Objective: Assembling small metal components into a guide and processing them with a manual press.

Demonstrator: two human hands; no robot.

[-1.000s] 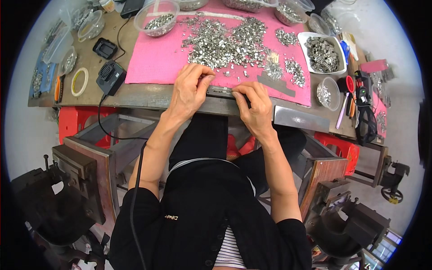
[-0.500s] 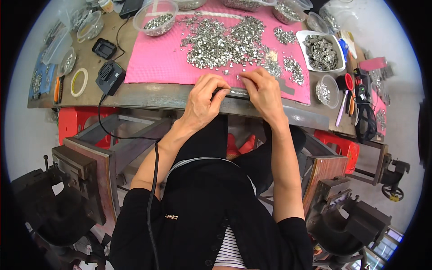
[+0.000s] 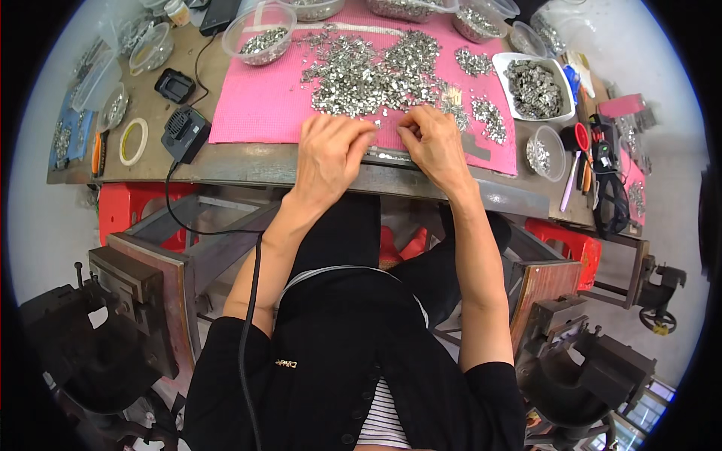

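Observation:
Between my hands, along the table's front edge, lies a narrow dark metal strip with a row of small shiny pieces on it. My left hand hovers over the strip's left end, thumb and fingers brought together; anything in them is too small to make out. Over its right end, my right hand is closed in a pinch, and its fingertips hide whatever they hold. Just beyond both hands, a heap of small silvery metal parts spreads over a pink mat.
A white tray of metal pieces and a clear tub stand on the right, beside a red-headed tool. To the left are a black charger, its hanging cable, a tape roll and plastic bowls. Vises flank me below.
My left hand has moved left and slightly up, away from the strip, showing more of it. My right hand has shifted a little up and left. Both remain closed at the fingertips.

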